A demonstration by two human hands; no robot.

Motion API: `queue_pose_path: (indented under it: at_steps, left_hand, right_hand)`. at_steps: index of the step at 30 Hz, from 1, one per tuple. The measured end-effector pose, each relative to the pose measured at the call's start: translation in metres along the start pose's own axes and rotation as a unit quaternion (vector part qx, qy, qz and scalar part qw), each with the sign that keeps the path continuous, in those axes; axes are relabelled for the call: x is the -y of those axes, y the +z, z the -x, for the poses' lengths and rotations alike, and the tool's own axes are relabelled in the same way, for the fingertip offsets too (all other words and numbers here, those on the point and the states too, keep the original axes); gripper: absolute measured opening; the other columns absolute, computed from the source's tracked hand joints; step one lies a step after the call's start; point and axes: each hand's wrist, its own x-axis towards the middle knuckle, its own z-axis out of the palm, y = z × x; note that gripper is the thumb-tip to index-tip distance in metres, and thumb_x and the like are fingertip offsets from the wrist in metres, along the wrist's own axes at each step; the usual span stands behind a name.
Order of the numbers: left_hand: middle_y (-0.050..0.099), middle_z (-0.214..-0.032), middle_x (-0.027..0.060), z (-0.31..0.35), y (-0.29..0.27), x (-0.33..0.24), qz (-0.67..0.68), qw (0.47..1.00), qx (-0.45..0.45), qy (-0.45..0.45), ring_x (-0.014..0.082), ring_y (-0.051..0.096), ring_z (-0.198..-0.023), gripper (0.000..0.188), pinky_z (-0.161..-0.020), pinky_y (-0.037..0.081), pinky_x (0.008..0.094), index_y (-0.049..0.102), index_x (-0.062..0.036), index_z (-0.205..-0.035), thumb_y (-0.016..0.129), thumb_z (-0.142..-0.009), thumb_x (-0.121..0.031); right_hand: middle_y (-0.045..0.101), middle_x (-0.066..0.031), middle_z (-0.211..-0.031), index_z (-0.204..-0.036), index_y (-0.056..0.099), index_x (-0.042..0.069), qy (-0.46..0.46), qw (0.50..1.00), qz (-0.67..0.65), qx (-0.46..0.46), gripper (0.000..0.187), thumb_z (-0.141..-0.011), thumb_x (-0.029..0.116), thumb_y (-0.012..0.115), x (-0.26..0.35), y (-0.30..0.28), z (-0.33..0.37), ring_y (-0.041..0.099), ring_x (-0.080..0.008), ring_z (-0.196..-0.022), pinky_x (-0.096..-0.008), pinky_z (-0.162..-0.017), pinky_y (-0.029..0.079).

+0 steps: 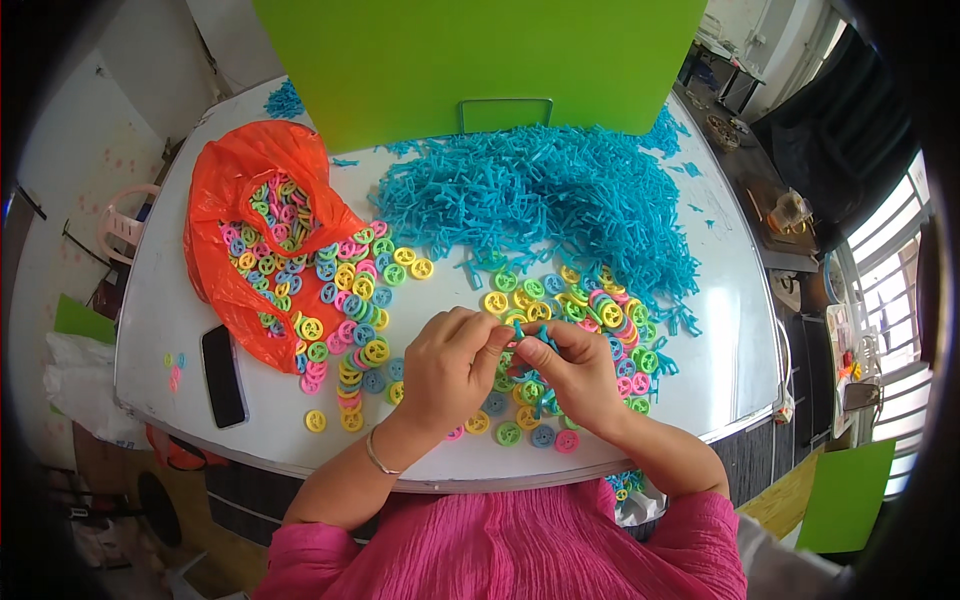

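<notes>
My left hand and my right hand meet over the near middle of the white table. Between the fingertips of both is a small blue plastic piece, pinched from either side. More blue pieces show under and between the right fingers; how many that hand holds is hidden. Small spoked plastic wheels in yellow, green, pink and blue lie around and below my hands. Beyond them rises a large heap of forked blue plastic pieces.
At the left, an orange-red plastic bag spills more wheels onto the table. A dark-screened phone lies near the left edge. A big green board with a metal wire handle stands behind the heap.
</notes>
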Motion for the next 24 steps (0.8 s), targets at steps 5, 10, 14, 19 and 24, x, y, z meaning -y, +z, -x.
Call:
queue_pose_path:
  at_steps: [5, 10, 14, 19, 24]
  left_hand:
    - [0.052, -0.067, 0.0109, -0.002, -0.006, -0.003, 0.049, 0.994, 0.052, -0.079, 0.0296, 0.054, -0.057, 0.022, -0.051, 0.04, 0.0385, 0.053, -0.0022, -0.079, 0.057, -0.094, -0.017]
    - [0.048, -0.065, 0.0128, 0.001, -0.005, -0.002, 0.145, 0.983, 0.046, -0.104, 0.0309, 0.049, -0.055, 0.022, -0.051, 0.038, 0.0382, 0.05, -0.001, -0.08, 0.053, -0.096, -0.015]
    - [0.047, -0.066, 0.0128, 0.003, -0.001, -0.006, 0.14, 0.987, 0.007, -0.084, 0.0302, 0.048, -0.055, 0.022, -0.051, 0.038, 0.037, 0.048, -0.0002, -0.079, 0.052, -0.097, -0.014]
    - [0.047, -0.067, 0.0124, 0.004, 0.0, -0.013, 0.159, 0.981, 0.004, -0.107, 0.0289, 0.048, -0.055, 0.022, -0.051, 0.038, 0.0364, 0.048, -0.0001, -0.079, 0.051, -0.097, -0.013]
    - [0.049, -0.067, 0.012, 0.007, 0.001, -0.015, 0.188, 0.973, -0.007, -0.134, 0.0271, 0.05, -0.056, 0.022, -0.052, 0.039, 0.0352, 0.05, 0.0006, -0.08, 0.051, -0.097, -0.013]
  right_hand:
    - [0.069, -0.0071, -0.086, -0.104, 0.063, -0.005, -0.008, 0.999, 0.032, 0.02, 0.021, -0.095, 0.014, 0.06, 0.0, -0.005, -0.002, 0.066, -0.0126, -0.081, -0.0255, -0.072, 0.053]
    - [0.069, -0.0068, -0.085, -0.105, 0.063, -0.005, 0.004, 1.0, 0.014, 0.026, 0.022, -0.094, 0.014, 0.061, 0.004, 0.002, -0.003, 0.066, -0.013, -0.08, -0.0258, -0.072, 0.053]
    - [0.065, -0.0009, -0.077, -0.094, 0.068, -0.002, 0.029, 0.999, -0.005, 0.022, 0.02, -0.093, 0.018, 0.064, -0.009, 0.006, 0.003, 0.056, -0.0046, -0.071, -0.0226, -0.063, 0.046]
    - [0.068, -0.0041, -0.09, -0.103, 0.067, -0.003, 0.02, 0.999, -0.004, 0.033, 0.018, -0.094, 0.01, 0.061, -0.017, 0.011, 0.011, 0.062, -0.008, -0.082, -0.0238, -0.073, 0.052]
    - [0.068, -0.0052, -0.087, -0.104, 0.067, -0.002, -0.058, 0.996, 0.059, -0.016, 0.018, -0.092, 0.012, 0.063, -0.011, 0.016, 0.009, 0.061, -0.009, -0.079, -0.0241, -0.07, 0.05]
